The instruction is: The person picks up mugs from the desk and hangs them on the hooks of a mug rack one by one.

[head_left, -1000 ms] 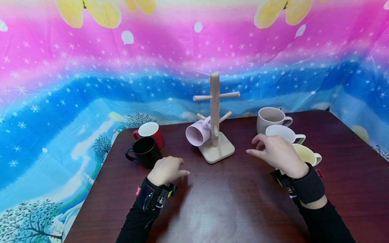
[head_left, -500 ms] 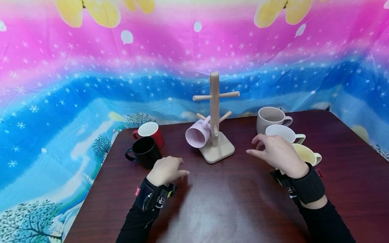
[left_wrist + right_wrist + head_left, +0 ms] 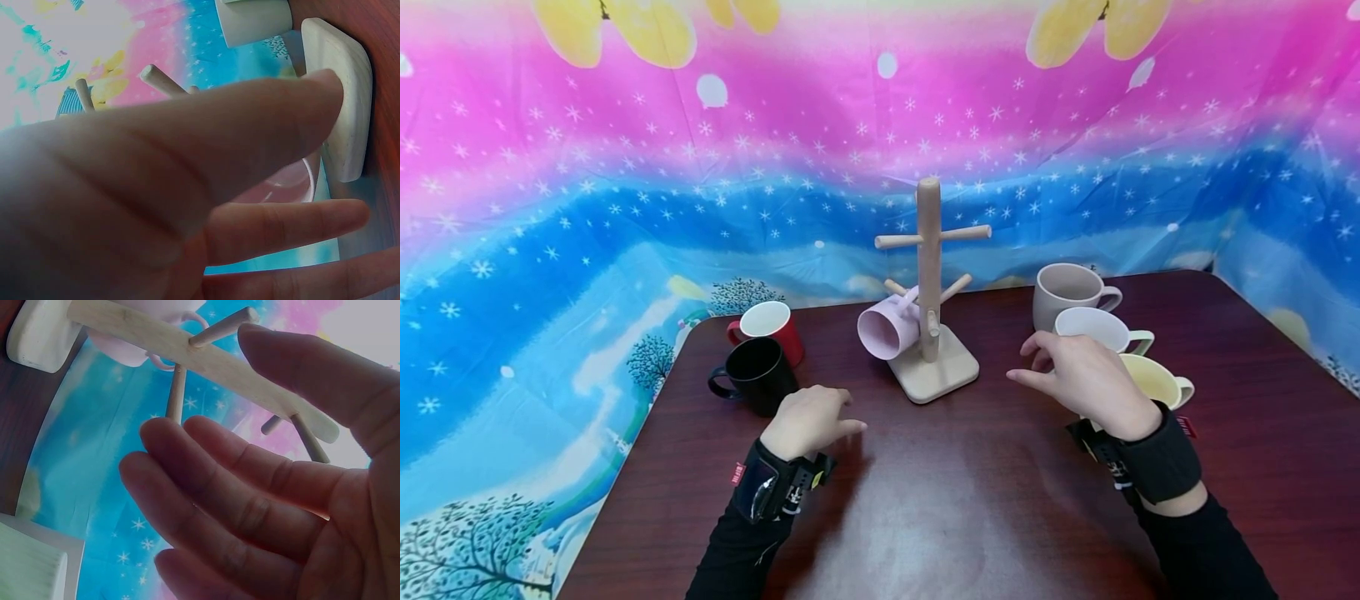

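Observation:
My left hand [image 3: 808, 421] is held over the table beside the black mug [image 3: 752, 383], its fingers relaxed around nothing. My right hand [image 3: 1097, 383] hovers in front of the white mug with a pale green handle [image 3: 1093, 323] and the yellow mug [image 3: 1157, 383], partly hiding both. In the right wrist view its slightly bent fingers [image 3: 206, 487] hold nothing. Between the hands stands a wooden mug tree [image 3: 929, 267]. A pale pink mug [image 3: 883, 332] hangs tilted by its handle on a lower peg, mouth facing left and forward.
Behind the black mug stands a red mug [image 3: 786, 333] with a white inside. A grey mug [image 3: 1052, 308] is at the back right. Bare upper pegs [image 3: 966, 234] stick out sideways from the post. A printed cloth [image 3: 820, 167] hangs behind the dark table [image 3: 940, 500].
The pink mug rocks very slightly on its peg, dipping and rising again. Both hands stay practically still.

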Motion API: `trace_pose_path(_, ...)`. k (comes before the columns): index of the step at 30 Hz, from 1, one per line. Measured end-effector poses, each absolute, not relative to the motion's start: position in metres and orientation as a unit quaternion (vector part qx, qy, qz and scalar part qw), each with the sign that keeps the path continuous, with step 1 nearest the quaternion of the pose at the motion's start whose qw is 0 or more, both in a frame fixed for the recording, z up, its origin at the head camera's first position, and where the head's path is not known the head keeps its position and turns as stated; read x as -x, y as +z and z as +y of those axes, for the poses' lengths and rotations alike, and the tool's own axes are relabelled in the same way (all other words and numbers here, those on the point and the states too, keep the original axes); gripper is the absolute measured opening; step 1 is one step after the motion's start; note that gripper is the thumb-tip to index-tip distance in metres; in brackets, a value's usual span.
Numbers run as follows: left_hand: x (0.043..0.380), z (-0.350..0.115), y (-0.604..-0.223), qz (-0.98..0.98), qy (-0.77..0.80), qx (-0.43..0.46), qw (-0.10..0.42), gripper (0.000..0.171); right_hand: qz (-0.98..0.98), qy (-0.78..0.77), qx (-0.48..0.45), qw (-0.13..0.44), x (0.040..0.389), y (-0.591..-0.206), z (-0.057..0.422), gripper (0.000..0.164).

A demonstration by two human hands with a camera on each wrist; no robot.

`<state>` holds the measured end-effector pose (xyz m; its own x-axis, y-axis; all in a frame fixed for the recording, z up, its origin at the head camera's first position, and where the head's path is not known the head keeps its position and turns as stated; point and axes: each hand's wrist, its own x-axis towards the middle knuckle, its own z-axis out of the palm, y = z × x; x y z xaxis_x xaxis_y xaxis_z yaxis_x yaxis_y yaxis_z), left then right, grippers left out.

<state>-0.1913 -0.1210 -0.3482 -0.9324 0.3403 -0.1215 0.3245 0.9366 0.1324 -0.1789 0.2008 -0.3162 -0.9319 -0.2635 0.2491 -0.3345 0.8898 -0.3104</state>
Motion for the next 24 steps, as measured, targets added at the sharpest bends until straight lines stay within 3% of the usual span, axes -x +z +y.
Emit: trace_pose_path(24,0.1914,-0.1211,-0.3478,0.981,0.058,-0.169,0.076,0.042,-0.969,0.171,-0.151,0.092,0.1788,-0.3164,0.1983,0.031)
